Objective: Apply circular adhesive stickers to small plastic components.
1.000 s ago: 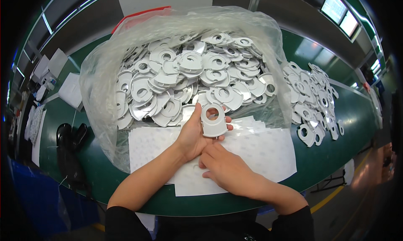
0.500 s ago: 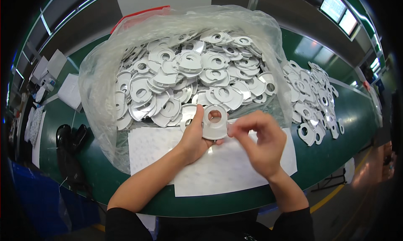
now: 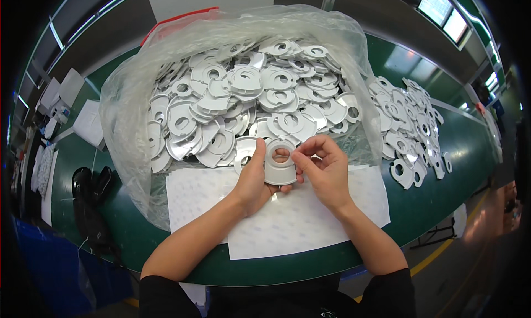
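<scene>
Both hands (image 3: 293, 177) (fingertips pinching) on white ring plate (image 3: 280, 164)

Clear plastic bag (image 3: 127, 102) of white parts at 12 o'clock; bright rectangular screens (image 3: 442, 13) at 1 o'clock.

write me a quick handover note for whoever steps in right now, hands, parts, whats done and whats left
Left hand: holds one white plastic ring part upright over the white sheets.
Right hand: fingertips pinch the same part's right edge near its round hole.
Stock: a clear plastic bag full of white ring parts sits open just behind the hands.
Apart from it: a loose pile of similar parts lies on the green table to the right, outside the bag.
Done or left: the bag looks far fuller than the side pile; the pictures do not show which pile is finished.
</scene>
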### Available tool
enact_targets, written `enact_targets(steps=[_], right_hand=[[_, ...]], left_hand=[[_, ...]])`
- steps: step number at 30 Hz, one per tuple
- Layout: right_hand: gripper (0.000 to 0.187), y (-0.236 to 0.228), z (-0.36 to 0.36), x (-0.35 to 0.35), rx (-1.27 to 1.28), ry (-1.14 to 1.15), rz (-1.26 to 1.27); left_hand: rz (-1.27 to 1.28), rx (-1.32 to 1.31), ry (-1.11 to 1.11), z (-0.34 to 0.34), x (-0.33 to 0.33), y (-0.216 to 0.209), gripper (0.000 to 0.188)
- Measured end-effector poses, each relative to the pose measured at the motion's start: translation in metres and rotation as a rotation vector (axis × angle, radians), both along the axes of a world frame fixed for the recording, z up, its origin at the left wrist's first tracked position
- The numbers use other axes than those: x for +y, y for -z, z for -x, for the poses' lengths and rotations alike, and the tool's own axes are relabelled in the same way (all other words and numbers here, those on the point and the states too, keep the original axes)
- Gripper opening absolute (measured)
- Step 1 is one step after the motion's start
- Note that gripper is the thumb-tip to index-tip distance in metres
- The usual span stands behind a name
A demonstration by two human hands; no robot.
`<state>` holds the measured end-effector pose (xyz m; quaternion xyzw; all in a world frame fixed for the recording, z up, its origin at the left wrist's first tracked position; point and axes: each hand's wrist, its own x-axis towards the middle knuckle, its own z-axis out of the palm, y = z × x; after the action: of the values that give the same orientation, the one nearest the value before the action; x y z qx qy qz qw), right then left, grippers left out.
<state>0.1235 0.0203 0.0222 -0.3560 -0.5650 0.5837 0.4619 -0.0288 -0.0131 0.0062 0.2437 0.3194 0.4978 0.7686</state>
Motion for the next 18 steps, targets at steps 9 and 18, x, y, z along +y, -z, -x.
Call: enact_targets(steps=[9, 18], right_hand=[[0.017, 0.0008, -0.0001, 0.0004, 0.003, 0.007, 0.005], [0.016, 0.0004, 0.0008, 0.0004, -0.015, 0.01, 0.004]], left_hand=[[0.003, 0.004, -0.003, -0.0015, 0.0007, -0.0008, 0.069], [0.01, -0.001, -0.004, -0.0013, 0.0007, -0.0005, 0.069]])
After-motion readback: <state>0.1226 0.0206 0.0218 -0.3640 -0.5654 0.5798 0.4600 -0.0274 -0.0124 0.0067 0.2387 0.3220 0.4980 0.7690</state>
